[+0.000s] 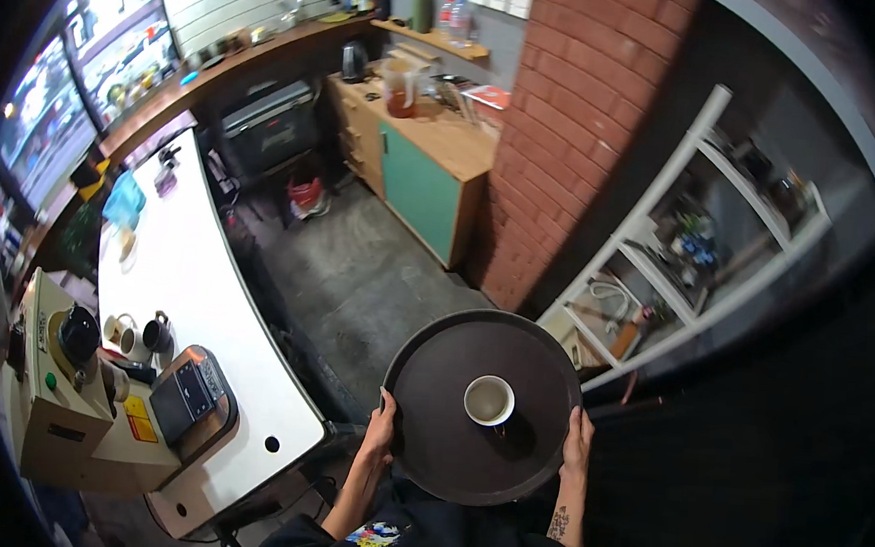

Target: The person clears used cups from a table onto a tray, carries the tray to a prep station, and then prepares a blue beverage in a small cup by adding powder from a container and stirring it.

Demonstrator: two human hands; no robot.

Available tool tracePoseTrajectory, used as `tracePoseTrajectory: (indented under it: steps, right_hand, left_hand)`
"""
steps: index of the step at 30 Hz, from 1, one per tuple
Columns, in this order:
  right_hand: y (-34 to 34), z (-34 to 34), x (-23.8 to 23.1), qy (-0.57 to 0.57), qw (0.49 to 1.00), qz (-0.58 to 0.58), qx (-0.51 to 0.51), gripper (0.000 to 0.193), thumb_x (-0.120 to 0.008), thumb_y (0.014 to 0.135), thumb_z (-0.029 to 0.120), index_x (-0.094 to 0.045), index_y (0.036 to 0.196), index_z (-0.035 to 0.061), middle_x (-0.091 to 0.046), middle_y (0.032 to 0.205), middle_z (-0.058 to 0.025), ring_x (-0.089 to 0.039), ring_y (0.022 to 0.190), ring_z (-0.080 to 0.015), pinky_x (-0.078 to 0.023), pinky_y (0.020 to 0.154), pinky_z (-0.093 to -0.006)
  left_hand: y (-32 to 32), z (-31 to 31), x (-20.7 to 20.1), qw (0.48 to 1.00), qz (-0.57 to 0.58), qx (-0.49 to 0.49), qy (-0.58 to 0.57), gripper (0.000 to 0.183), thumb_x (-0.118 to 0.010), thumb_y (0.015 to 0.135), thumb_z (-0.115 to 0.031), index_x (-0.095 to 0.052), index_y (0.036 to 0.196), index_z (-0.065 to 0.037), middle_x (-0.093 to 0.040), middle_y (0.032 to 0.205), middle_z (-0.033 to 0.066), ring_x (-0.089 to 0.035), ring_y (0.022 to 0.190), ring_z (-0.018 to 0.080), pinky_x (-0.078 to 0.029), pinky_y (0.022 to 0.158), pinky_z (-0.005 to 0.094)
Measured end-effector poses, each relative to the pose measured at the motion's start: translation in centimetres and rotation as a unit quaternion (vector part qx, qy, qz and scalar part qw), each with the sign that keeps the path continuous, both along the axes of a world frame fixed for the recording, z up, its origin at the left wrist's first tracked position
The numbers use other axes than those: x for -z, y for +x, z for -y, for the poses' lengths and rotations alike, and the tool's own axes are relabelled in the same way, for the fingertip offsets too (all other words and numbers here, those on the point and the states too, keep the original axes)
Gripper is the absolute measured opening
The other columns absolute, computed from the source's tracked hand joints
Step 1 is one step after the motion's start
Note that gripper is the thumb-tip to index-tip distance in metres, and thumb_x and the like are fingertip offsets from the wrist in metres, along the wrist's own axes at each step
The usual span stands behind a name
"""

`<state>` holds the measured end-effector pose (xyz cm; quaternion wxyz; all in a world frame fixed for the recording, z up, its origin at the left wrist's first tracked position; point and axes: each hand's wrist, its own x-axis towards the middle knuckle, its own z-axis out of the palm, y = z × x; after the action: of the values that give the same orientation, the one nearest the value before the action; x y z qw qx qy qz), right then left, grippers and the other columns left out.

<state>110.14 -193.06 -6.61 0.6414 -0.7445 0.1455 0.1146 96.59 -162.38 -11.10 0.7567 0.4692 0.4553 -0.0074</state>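
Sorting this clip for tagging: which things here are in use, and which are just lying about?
In use: round dark tray, white cup on it, left hand and right hand gripping the rim.

Lying about: mugs on the white counter, card terminal, green cabinet, white shelf.

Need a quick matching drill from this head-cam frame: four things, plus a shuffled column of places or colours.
Things:
1. cup
2. round tray
3. cabinet door
4. pillar

Descriptions:
A. teal green
B. red brick
C. white, standing on the tray
D. dark brown, gripped at its rim by the left hand and the right hand

Pairs: 1-C, 2-D, 3-A, 4-B
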Motion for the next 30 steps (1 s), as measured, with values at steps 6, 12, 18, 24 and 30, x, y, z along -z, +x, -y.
tracePoseTrajectory:
  steps: [6, 12, 18, 24, 30]
  right_hand:
    - [12.7, -7.8, 4.1, 0.005, 0.992, 0.073, -0.104, 0.038, -0.045, 0.102, 0.037, -0.048, 0.110, 0.0004, -0.044, 0.108, -0.0078, -0.042, 0.103, -0.0175, -0.036, 0.091, -0.0319]
    - [22.8, -19.8, 3.0, -0.019, 0.982, 0.134, -0.130, 0.027, -0.042, 0.103, 0.021, -0.039, 0.082, 0.0045, -0.032, 0.078, 0.0011, -0.032, 0.076, -0.0096, -0.031, 0.068, -0.0252]
    - [32.5, -29.4, 4.0, -0.014, 0.978, 0.148, -0.145, 0.026, -0.044, 0.103, 0.020, -0.043, 0.084, 0.0018, -0.033, 0.076, 0.0006, -0.032, 0.074, -0.0097, -0.031, 0.065, -0.0265]
    - [41.4, -38.9, 7.1, -0.030, 0.983, 0.101, -0.153, 0.027, -0.046, 0.103, 0.019, -0.058, 0.112, -0.0039, -0.061, 0.100, -0.0060, -0.051, 0.094, -0.0121, -0.041, 0.084, -0.0272]
    - [53.8, -47.4, 13.6, -0.060, 0.979, 0.140, -0.135, 0.026, -0.049, 0.101, 0.016, -0.059, 0.110, -0.0071, -0.063, 0.101, -0.0078, -0.054, 0.095, -0.0139, -0.043, 0.084, -0.0284]
  left_hand:
    - [8.4, -5.6, -2.6, 0.994, 0.060, -0.087, -0.025, 0.082, -0.038, 0.095, -0.064, -0.046, 0.133, 0.008, -0.060, 0.121, 0.0197, -0.061, 0.107, 0.0284, -0.053, 0.087, 0.0404]
    - [18.5, -15.5, -4.6, 0.993, -0.036, -0.117, -0.002, 0.081, -0.038, 0.095, -0.064, -0.049, 0.130, 0.009, -0.061, 0.119, 0.0207, -0.063, 0.105, 0.0290, -0.054, 0.086, 0.0403]
    - [27.6, -24.8, -4.6, 0.992, -0.003, -0.124, -0.025, 0.083, -0.039, 0.094, -0.066, -0.047, 0.132, 0.007, -0.058, 0.126, 0.0200, -0.057, 0.115, 0.0308, -0.048, 0.095, 0.0457]
    - [35.1, -34.2, 0.7, 0.988, 0.038, -0.139, -0.050, 0.088, -0.043, 0.093, -0.065, -0.038, 0.137, 0.012, -0.052, 0.132, 0.0240, -0.055, 0.119, 0.0330, -0.049, 0.096, 0.0463]
    - [46.3, -42.1, 4.1, 0.985, 0.062, -0.156, -0.044, 0.087, -0.042, 0.094, -0.063, -0.038, 0.136, 0.013, -0.053, 0.130, 0.0258, -0.056, 0.117, 0.0338, -0.049, 0.096, 0.0460]
